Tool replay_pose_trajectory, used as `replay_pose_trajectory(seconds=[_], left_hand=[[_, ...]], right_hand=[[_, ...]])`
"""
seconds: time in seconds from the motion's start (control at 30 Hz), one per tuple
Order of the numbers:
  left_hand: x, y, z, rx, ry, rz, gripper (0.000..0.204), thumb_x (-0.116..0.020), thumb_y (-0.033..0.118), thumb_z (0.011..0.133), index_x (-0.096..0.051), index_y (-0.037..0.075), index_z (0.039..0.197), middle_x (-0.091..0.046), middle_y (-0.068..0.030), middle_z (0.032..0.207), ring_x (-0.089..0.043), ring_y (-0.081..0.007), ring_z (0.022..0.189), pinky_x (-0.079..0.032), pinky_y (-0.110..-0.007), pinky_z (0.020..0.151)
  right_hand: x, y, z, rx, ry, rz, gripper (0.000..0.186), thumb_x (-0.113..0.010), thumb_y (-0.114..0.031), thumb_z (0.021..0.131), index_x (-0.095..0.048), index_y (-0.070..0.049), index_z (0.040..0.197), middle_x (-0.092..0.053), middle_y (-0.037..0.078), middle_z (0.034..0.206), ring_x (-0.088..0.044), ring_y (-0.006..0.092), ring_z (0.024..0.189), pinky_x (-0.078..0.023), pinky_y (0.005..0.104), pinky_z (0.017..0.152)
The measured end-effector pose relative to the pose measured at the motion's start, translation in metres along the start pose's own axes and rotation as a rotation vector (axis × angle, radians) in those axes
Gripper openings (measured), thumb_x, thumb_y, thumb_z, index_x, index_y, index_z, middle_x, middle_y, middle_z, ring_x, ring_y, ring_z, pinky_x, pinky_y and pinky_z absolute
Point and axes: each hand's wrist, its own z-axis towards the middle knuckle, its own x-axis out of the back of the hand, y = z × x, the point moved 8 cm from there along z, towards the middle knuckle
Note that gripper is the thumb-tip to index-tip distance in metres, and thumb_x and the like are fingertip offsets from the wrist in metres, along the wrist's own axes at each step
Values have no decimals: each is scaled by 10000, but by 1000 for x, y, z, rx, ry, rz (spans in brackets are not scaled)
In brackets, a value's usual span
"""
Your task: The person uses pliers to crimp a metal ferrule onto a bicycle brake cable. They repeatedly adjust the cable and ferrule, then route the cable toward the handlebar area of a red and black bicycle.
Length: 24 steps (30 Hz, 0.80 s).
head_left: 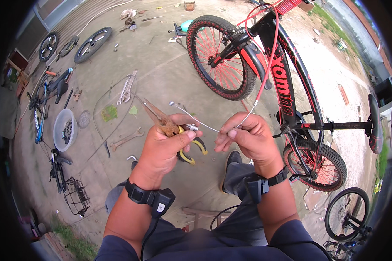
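Note:
My left hand (159,150) is closed around long-nosed pliers (160,120) with rusty jaws and yellow-and-black handles. A small silver metal fitting (191,127) also sits between its thumb and forefinger. My right hand (258,143) pinches a bare silver brake cable (195,118) between thumb and fingertips. The cable's free end, with a small metal tip, points up and left, just right of the pliers' jaws. Beyond my right hand the wire runs up into red cable housing (266,80), which leads to the black-and-red bicycle (287,82).
The bicycle leans over on the right, its front wheel (222,58) ahead of me. On the concrete to the left lie several spanners (127,89), a loose looped cable (98,126) and a white plastic bowl (58,130). Loose wheels (92,45) and bike parts lie farther left.

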Motion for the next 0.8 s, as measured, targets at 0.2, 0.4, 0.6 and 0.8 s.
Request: replay_pose_trajectory(seconds=[0.2,0.4,0.6,0.8], left_hand=[[-11,-1,2,2,4,87,328,-728,1,952,-645,-2,1269,-726,-109,1182,-732,-170,993,-515,-246,648],[-22,0,4,-26,-13,94,323,-733,-1,955,-641,-6,1265,-740,-117,1177,-713,-137,964,-521,-238,664],[-27,1,1,-2,-25,39,290,-734,-9,958,-652,-4,1237,-739,-106,1179,-686,-139,1005,-564,-298,861],[-29,2,1,-90,-25,33,262,-745,-11,950,-668,0,1200,-736,-99,1166,-679,-150,1031,-560,-329,909]], right_hand=[[-3,2,3,0,-33,25,131,-613,-16,1002,-698,47,1078,-771,193,953,-789,287,815,-627,333,683],[-6,4,6,12,-93,62,147,-625,-43,1026,-701,33,1126,-775,152,981,-781,242,827,-626,324,713],[-6,5,7,31,-99,95,164,-638,-75,1040,-697,28,1153,-777,132,990,-777,224,833,-627,321,721],[-6,6,7,33,-91,92,170,-639,-83,1043,-694,27,1161,-777,127,985,-776,218,832,-623,317,715]])
